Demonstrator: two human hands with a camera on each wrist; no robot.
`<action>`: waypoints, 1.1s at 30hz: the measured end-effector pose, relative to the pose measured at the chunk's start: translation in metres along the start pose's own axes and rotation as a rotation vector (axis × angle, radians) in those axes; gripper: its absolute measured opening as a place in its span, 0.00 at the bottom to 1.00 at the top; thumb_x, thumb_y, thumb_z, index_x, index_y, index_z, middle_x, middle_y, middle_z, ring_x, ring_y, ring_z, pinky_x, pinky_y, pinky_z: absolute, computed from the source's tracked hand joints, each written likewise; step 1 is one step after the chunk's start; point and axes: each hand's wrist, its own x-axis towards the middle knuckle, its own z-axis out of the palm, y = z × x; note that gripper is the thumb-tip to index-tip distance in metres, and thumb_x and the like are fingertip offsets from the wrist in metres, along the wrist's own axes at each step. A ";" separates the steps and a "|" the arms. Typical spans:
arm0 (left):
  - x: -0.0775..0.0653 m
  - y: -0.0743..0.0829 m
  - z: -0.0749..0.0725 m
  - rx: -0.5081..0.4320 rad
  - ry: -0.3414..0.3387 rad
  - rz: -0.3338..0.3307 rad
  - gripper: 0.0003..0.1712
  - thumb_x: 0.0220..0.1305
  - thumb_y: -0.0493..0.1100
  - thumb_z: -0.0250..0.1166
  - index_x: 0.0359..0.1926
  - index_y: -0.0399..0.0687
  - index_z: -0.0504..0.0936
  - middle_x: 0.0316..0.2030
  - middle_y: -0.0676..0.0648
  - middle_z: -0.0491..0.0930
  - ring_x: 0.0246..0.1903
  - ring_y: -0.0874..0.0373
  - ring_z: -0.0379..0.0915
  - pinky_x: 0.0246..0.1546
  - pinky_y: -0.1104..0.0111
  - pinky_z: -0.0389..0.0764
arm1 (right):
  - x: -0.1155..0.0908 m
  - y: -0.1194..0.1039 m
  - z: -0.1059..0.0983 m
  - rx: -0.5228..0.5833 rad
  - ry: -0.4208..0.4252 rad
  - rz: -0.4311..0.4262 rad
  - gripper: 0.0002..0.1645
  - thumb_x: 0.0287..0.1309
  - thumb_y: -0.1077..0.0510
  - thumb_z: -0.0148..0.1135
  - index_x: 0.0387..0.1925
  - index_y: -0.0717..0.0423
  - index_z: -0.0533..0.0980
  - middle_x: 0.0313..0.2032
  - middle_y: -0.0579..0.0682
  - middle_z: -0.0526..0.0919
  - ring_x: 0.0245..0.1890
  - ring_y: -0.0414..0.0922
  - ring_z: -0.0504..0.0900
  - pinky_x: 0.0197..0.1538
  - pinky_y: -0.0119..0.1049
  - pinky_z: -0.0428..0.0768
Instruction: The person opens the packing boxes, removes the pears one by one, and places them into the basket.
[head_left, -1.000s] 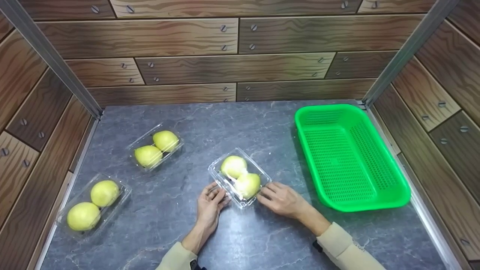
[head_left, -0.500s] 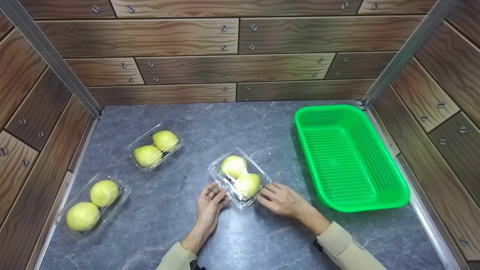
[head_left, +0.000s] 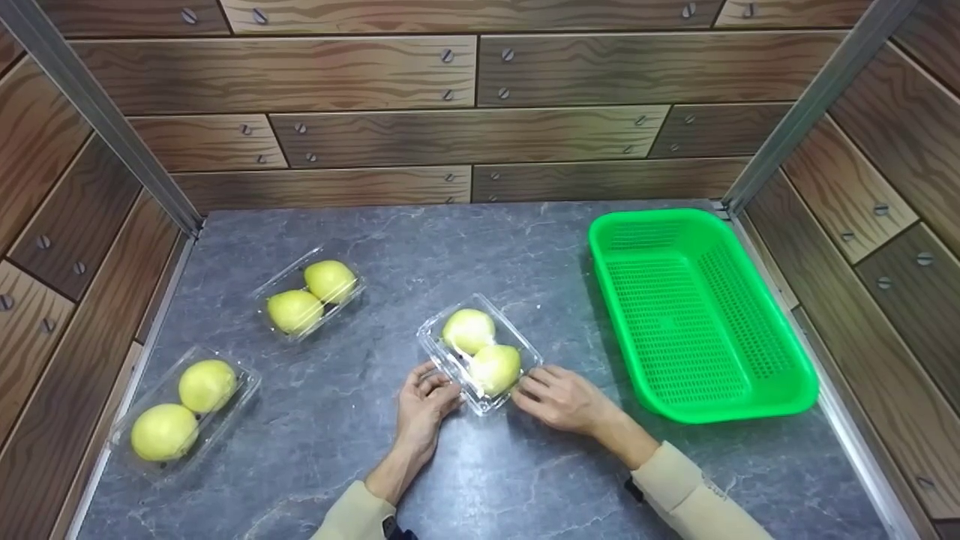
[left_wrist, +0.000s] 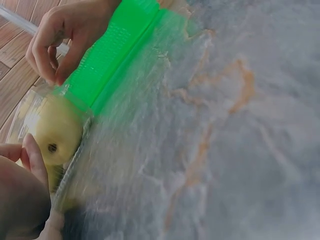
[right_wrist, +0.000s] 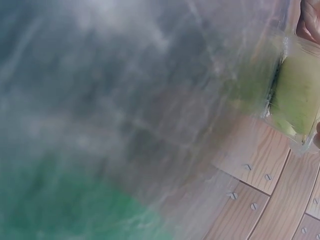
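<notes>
Near the table's middle, both hands, left hand (head_left: 421,401) and right hand (head_left: 559,396), grip the clear pear box (head_left: 480,352) by its near corners, not yet lifted, while the green basket (head_left: 780,394) at right holds nothing and two more pear boxes (head_left: 307,291) wait at left.

A: What sits between the hands?
B: A clear box (head_left: 480,352), lid closed, resting flat on the grey table and angled diagonally; 2 yellow-green pears (head_left: 481,351) lie inside, touching.
A: And who has it?
B: The left hand (head_left: 426,397) pinches its near-left corner; the right hand (head_left: 559,397) touches its near-right edge with fingers curled.
</notes>
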 end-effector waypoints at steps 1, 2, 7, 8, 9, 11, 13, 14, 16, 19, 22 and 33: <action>0.000 0.000 0.001 0.002 0.005 -0.002 0.35 0.60 0.24 0.69 0.66 0.35 0.65 0.37 0.52 0.76 0.31 0.66 0.79 0.35 0.72 0.90 | 0.000 0.000 0.000 0.003 0.006 -0.002 0.14 0.75 0.58 0.53 0.38 0.51 0.85 0.35 0.45 0.87 0.34 0.42 0.84 0.40 0.32 0.88; 0.001 0.000 0.002 0.003 0.010 -0.005 0.34 0.60 0.24 0.69 0.65 0.36 0.66 0.37 0.52 0.76 0.31 0.66 0.78 0.35 0.72 0.89 | 0.000 0.000 0.000 0.003 0.008 -0.003 0.15 0.75 0.58 0.53 0.38 0.51 0.85 0.35 0.45 0.88 0.34 0.42 0.84 0.40 0.33 0.88; 0.001 0.000 0.004 -0.015 0.007 -0.012 0.32 0.61 0.23 0.68 0.62 0.40 0.66 0.35 0.52 0.76 0.30 0.64 0.78 0.32 0.73 0.87 | 0.000 0.000 0.001 -0.023 0.010 -0.011 0.17 0.77 0.58 0.51 0.39 0.51 0.86 0.35 0.46 0.88 0.34 0.42 0.84 0.39 0.33 0.88; 0.001 0.000 0.004 -0.018 0.004 -0.013 0.32 0.61 0.23 0.68 0.62 0.41 0.65 0.35 0.52 0.76 0.30 0.63 0.78 0.32 0.73 0.87 | 0.001 0.000 0.001 -0.032 0.006 -0.014 0.17 0.77 0.58 0.51 0.39 0.50 0.86 0.35 0.46 0.88 0.34 0.42 0.84 0.39 0.32 0.88; 0.001 0.000 0.005 -0.020 0.000 -0.014 0.31 0.61 0.23 0.67 0.61 0.42 0.65 0.35 0.52 0.76 0.29 0.63 0.78 0.32 0.73 0.87 | 0.002 -0.001 0.002 -0.041 0.007 -0.017 0.17 0.77 0.58 0.50 0.39 0.50 0.86 0.35 0.46 0.88 0.34 0.42 0.84 0.39 0.32 0.88; 0.001 0.000 0.005 -0.023 -0.005 -0.016 0.31 0.62 0.23 0.67 0.60 0.43 0.65 0.35 0.52 0.76 0.29 0.62 0.78 0.32 0.73 0.86 | 0.003 -0.001 0.002 -0.058 0.011 -0.027 0.17 0.77 0.57 0.50 0.39 0.50 0.86 0.35 0.46 0.88 0.33 0.42 0.84 0.38 0.32 0.88; 0.001 0.000 0.006 -0.022 -0.010 -0.016 0.31 0.62 0.23 0.66 0.60 0.43 0.64 0.34 0.52 0.76 0.29 0.62 0.78 0.31 0.73 0.86 | 0.004 -0.002 0.003 -0.068 0.017 -0.034 0.17 0.78 0.57 0.50 0.39 0.50 0.86 0.35 0.46 0.88 0.33 0.41 0.84 0.39 0.32 0.89; 0.002 0.000 0.006 -0.023 -0.011 -0.017 0.31 0.62 0.22 0.66 0.60 0.43 0.64 0.34 0.52 0.76 0.29 0.62 0.78 0.31 0.73 0.86 | 0.004 -0.002 0.004 -0.073 0.020 -0.039 0.17 0.78 0.56 0.50 0.39 0.49 0.86 0.35 0.46 0.88 0.33 0.41 0.84 0.39 0.32 0.89; 0.002 0.000 0.006 -0.024 -0.014 -0.018 0.31 0.62 0.22 0.66 0.60 0.43 0.64 0.34 0.52 0.77 0.28 0.62 0.78 0.30 0.73 0.86 | 0.004 -0.003 0.004 -0.081 0.025 -0.046 0.17 0.77 0.56 0.50 0.39 0.49 0.85 0.34 0.45 0.88 0.33 0.41 0.85 0.40 0.33 0.90; 0.003 0.000 0.007 -0.029 -0.025 -0.021 0.32 0.62 0.22 0.66 0.61 0.42 0.62 0.33 0.52 0.77 0.27 0.62 0.79 0.30 0.73 0.87 | 0.004 -0.003 0.004 -0.087 0.020 -0.042 0.17 0.77 0.56 0.50 0.38 0.49 0.85 0.35 0.45 0.87 0.34 0.41 0.85 0.41 0.33 0.90; 0.002 0.000 0.007 -0.029 -0.044 -0.018 0.33 0.62 0.21 0.64 0.62 0.41 0.60 0.31 0.52 0.77 0.26 0.62 0.79 0.31 0.73 0.87 | 0.003 -0.002 0.004 -0.088 0.015 -0.034 0.16 0.77 0.57 0.50 0.37 0.49 0.84 0.35 0.45 0.87 0.35 0.42 0.85 0.42 0.33 0.90; 0.003 -0.001 0.011 -0.020 -0.065 -0.040 0.32 0.66 0.22 0.61 0.62 0.43 0.55 0.32 0.52 0.79 0.24 0.62 0.78 0.29 0.74 0.85 | 0.002 0.001 0.008 -0.067 0.072 -0.017 0.16 0.77 0.57 0.51 0.37 0.50 0.85 0.34 0.47 0.88 0.33 0.44 0.86 0.40 0.35 0.90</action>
